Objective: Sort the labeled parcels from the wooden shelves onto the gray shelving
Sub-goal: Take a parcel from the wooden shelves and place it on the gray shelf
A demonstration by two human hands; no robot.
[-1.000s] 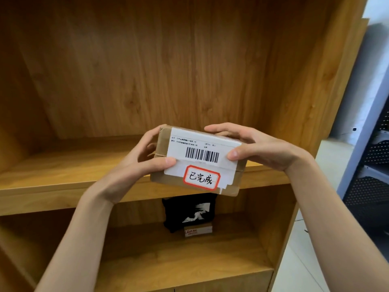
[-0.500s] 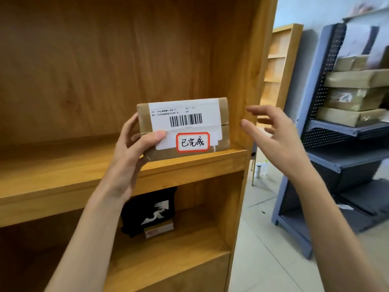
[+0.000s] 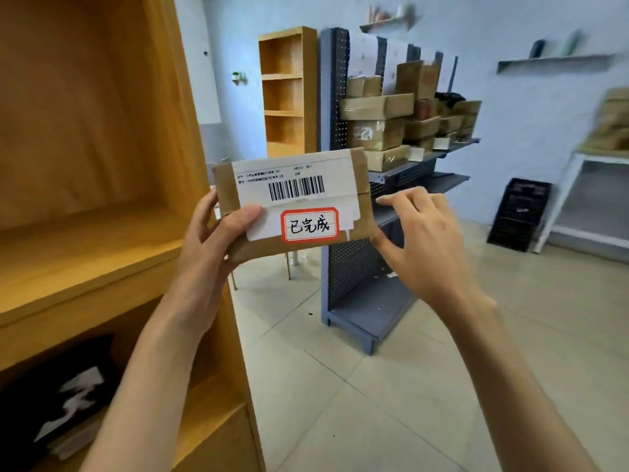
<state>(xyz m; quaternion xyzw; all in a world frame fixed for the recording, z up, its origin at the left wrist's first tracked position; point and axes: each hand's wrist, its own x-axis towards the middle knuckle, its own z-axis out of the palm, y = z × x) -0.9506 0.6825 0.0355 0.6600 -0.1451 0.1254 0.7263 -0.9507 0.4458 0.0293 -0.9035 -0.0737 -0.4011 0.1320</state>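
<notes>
1. Left hand (image 3: 207,247), centre-left of frame: grips the cardboard parcel (image 3: 360,195) by its left end, thumb pressed on the front over the white shipping label (image 3: 296,195), fingers curled behind.
2. Parcel: held in the air at frame centre, label side facing the camera, slightly tilted, in front of the gap between the wooden shelves (image 3: 85,233) at left and the gray shelving (image 3: 357,294) at centre right.
3. On the label: a barcode and, below it, a red-bordered sticker (image 3: 309,224) with handwritten characters.
4. Right hand (image 3: 422,247), centre-right: fingers loosely bent and spread, thumb tip at the parcel's lower right corner, forefinger just beside its right edge; cannot tell whether touching.
5. Gray shelving: pegboard back, upper tier loaded with stacked cardboard boxes (image 3: 377,105).
6. Lower left corner: a black bag with a white print (image 3: 68,403) in the lower compartment of the wooden shelves.
7. Background: a narrow wooden bookcase (image 3: 286,93) against the wall, a black crate (image 3: 519,214) on the tiled floor (image 3: 374,403) at right.
</notes>
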